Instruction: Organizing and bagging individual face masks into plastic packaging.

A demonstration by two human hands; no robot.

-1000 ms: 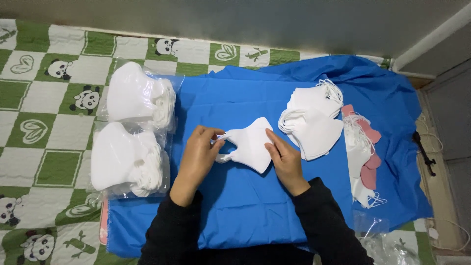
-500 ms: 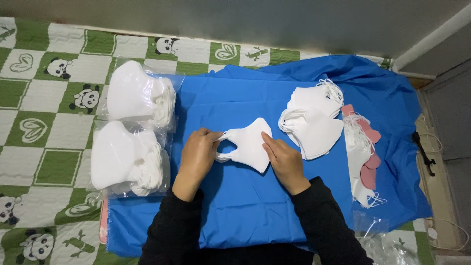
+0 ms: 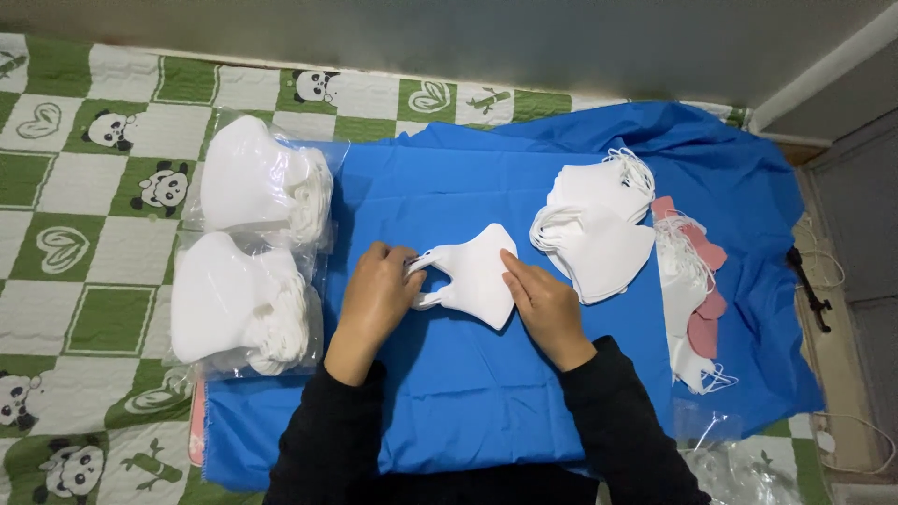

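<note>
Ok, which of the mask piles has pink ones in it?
The far-right pile by the blue cloth's edge; the others are all white.

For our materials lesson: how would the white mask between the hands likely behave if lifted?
The white mask looks thin and folded flat on the blue cloth, so probably light and floppy. Its ear loops by the left hand would likely dangle. The right hand presses its edge.

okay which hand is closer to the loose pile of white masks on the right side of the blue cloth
Right. The right hand rests on the single mask's edge, just left of the loose pile of white masks. The left hand is farther left, fingers at that mask's ear loop.
</note>
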